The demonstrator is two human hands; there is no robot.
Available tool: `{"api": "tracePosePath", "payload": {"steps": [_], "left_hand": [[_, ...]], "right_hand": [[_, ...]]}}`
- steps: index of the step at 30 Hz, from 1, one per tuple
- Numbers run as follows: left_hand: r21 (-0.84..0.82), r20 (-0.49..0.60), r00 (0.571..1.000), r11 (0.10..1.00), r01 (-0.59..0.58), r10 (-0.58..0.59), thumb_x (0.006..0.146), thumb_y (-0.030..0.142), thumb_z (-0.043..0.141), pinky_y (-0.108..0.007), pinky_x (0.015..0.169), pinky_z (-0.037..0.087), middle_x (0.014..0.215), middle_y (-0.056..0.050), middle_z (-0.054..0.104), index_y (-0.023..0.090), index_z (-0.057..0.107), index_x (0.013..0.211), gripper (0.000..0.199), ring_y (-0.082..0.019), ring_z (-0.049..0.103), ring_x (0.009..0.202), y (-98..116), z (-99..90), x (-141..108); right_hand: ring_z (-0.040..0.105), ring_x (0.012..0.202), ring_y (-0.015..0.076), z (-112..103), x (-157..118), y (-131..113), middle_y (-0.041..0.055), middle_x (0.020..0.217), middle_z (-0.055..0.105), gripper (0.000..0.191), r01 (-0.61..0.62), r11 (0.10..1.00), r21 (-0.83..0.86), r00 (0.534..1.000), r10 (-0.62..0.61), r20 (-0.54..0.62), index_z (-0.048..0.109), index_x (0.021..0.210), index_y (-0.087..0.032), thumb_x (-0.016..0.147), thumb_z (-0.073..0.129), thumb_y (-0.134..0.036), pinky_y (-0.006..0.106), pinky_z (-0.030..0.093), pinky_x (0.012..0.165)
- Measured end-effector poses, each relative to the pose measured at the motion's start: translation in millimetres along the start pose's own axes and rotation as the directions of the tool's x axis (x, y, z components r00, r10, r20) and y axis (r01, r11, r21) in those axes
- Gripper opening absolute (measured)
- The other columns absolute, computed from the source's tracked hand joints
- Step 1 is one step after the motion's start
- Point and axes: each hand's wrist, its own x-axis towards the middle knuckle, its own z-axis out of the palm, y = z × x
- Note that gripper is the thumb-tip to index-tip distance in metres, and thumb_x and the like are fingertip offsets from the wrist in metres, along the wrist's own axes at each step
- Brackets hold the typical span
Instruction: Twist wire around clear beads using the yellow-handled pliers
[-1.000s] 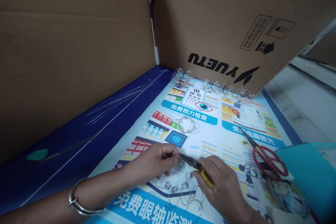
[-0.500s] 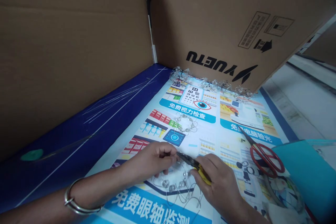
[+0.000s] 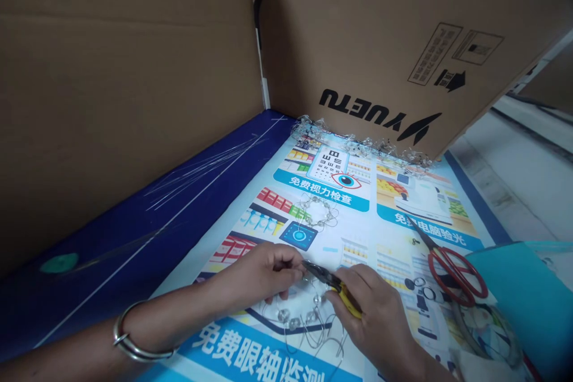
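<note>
My right hand point(image 3: 376, 322) is shut on yellow-handled needle-nose pliers point(image 3: 333, 285), and their dark tips reach the wire just by my left fingers. My left hand point(image 3: 259, 271) pinches the top of a loop of wire strung with clear beads point(image 3: 298, 317), which lies on the printed poster point(image 3: 358, 250) below both hands. Loose wire ends curl from it toward the bottom edge of the view. The fingers and pliers hide the exact grip point. A metal bangle point(image 3: 134, 334) circles my left wrist.
A second beaded wire ring point(image 3: 319, 212) lies above my hands, and a line of beaded pieces point(image 3: 358, 144) runs along the cardboard panel point(image 3: 394, 42). Red-handled scissors point(image 3: 454, 277) lie to the right by a teal folder point(image 3: 523, 304). Thin wires rest on a blue board point(image 3: 201, 173).
The view shifts slightly. Both hands and the pliers stay at the same place on the beaded wire, with no visible change of grip.
</note>
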Motion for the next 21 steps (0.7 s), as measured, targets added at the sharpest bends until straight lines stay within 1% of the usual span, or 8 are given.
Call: {"api": "tracePosePath", "payload": {"steps": [4, 9, 11, 15, 19, 21], "left_hand": [[-0.028, -0.01, 1.0, 1.0, 0.004, -0.004, 0.076, 0.033, 0.056, -0.016, 0.04, 0.036, 0.054, 0.004, 0.048, 0.015, 0.055, 0.073, 0.018, -0.009, 0.05, 0.049, -0.8, 0.8, -0.9], [-0.038, -0.032, 0.999, 0.999, 0.008, -0.01, 0.073, 0.037, 0.059, -0.016, 0.038, 0.035, 0.055, 0.004, 0.05, 0.016, 0.055, 0.072, 0.022, -0.008, 0.046, 0.047, 2.6, -0.7, -1.2], [-0.053, -0.022, 1.0, 0.999, 0.01, -0.011, 0.073, 0.038, 0.06, -0.016, 0.038, 0.036, 0.055, 0.004, 0.05, 0.015, 0.055, 0.072, 0.023, -0.008, 0.045, 0.047, 3.5, -2.5, -1.0], [-0.12, 0.039, 0.999, 0.993, 0.004, 0.001, 0.075, 0.037, 0.059, -0.016, 0.039, 0.036, 0.054, 0.004, 0.051, 0.015, 0.056, 0.075, 0.023, -0.008, 0.047, 0.048, 3.8, -6.8, -1.7], [-0.174, 0.067, 0.998, 0.985, -0.002, 0.014, 0.074, 0.037, 0.061, -0.016, 0.039, 0.035, 0.054, 0.005, 0.054, 0.015, 0.056, 0.075, 0.022, -0.008, 0.048, 0.047, 4.4, -10.7, -3.7], [-0.188, 0.084, 0.996, 0.982, 0.009, 0.007, 0.074, 0.038, 0.061, -0.017, 0.038, 0.035, 0.054, 0.004, 0.055, 0.015, 0.057, 0.074, 0.023, -0.008, 0.048, 0.047, 5.1, -12.7, -4.6]], "right_hand": [[0.055, 0.076, 0.0183, -0.1, 1.0, -1.1, 0.006, 0.083, 0.058, 0.019, -0.001, 1.0, 0.011, 1.0, 0.001, 0.003, 0.057, 0.098, -0.019, 0.082, 0.055, -0.029, 0.028, 0.046, 0.066], [0.056, 0.075, 0.0178, 0.6, 1.8, -2.6, 0.0064, 0.083, 0.058, 0.02, 0.003, 0.999, 0.039, 1.0, -0.002, -0.006, 0.057, 0.098, -0.019, 0.081, 0.055, -0.029, 0.027, 0.046, 0.065], [0.056, 0.074, 0.0174, 0.6, 2.9, -2.8, 0.0058, 0.082, 0.058, 0.02, -0.009, 0.998, 0.065, 1.0, 0.009, 0.003, 0.057, 0.098, -0.019, 0.081, 0.055, -0.029, 0.026, 0.046, 0.064], [0.057, 0.072, 0.018, -2.8, 8.3, -3.8, 0.0049, 0.08, 0.059, 0.019, -0.062, 0.993, 0.103, 0.996, 0.054, 0.078, 0.058, 0.096, -0.02, 0.081, 0.054, -0.031, 0.026, 0.046, 0.06], [0.057, 0.072, 0.0178, -8.6, 15.8, -6.5, 0.0034, 0.079, 0.06, 0.018, -0.113, 0.987, 0.116, 0.982, 0.093, 0.162, 0.059, 0.095, -0.022, 0.081, 0.053, -0.032, 0.025, 0.046, 0.058], [0.057, 0.07, 0.0174, -10.4, 18.5, -8.0, 0.0027, 0.078, 0.059, 0.017, -0.117, 0.987, 0.113, 0.978, 0.095, 0.187, 0.059, 0.094, -0.023, 0.08, 0.053, -0.032, 0.025, 0.046, 0.058]]}}
